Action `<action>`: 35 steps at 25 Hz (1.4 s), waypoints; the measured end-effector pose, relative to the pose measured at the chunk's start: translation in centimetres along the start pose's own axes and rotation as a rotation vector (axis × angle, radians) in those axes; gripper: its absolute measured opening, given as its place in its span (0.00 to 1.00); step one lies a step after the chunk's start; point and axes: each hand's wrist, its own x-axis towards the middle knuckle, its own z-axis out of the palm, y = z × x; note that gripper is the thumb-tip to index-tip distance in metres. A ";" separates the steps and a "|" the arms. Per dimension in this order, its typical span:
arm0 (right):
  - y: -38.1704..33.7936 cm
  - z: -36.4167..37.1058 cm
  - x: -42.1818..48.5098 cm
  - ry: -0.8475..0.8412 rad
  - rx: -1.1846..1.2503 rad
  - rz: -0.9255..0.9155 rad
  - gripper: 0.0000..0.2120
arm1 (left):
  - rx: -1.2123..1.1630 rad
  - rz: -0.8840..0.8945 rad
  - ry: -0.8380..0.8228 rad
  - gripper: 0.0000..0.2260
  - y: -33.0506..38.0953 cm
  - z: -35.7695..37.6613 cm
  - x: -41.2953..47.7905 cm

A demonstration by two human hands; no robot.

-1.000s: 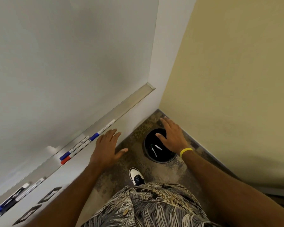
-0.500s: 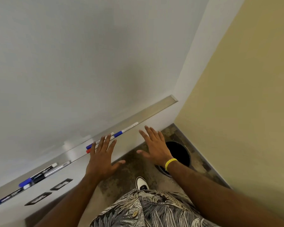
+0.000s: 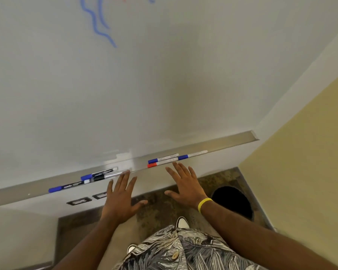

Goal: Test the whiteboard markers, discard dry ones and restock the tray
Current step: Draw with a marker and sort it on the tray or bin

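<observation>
Your left hand [image 3: 119, 199] is spread flat, with the fingers apart and nothing in it. Its fingertips [image 3: 126, 173] come up to the front edge of the long silver metal tray [image 3: 232, 141] that runs along the bottom of the big white whiteboard [image 3: 164, 75]. You cannot tell if they touch the edge.

Your right hand [image 3: 185, 185] is spread wide too, and it holds nothing. It has a thin yellow band [image 3: 204, 204] around the wrist. Its fingertips [image 3: 176, 164] sit just under the tray, close to the marker with the red cap [image 3: 158, 164].

Six markers lie flat in the tray, in two groups. The red-capped one lies in the right group. Just behind it lies a marker with a blue cap [image 3: 163, 159]. To the right of those lies one more white marker with a blue band [image 3: 192, 154].

In the left group, a black marker with a blue cap [image 3: 99, 174] lies by your left hand. A silver and black marker [image 3: 103, 177] lies just in front of it. Further left lies a dark marker with a blue end [image 3: 64, 187].

Wavy blue lines [image 3: 98, 22] are drawn high on the whiteboard.

A round black bin [image 3: 232, 201] stands on the brown speckled floor [image 3: 156, 209], in the corner by the yellow wall [image 3: 300, 172], just to the right of your right arm. Its inside looks all dark.
</observation>
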 end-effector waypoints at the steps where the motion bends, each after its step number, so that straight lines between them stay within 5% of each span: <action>1: -0.7 0.2 0.3 -0.013 0.001 -0.020 0.40 | -0.002 -0.021 -0.008 0.45 -0.5 0.2 -0.6; 10: -7.8 0.7 4.3 -0.149 0.052 -0.135 0.25 | 0.030 -0.235 -0.107 0.37 -7.0 1.1 -4.5; 35: -25.3 2.4 21.5 -0.192 -0.308 -0.384 0.11 | -0.114 -0.448 0.033 0.34 -19.1 -0.7 -3.9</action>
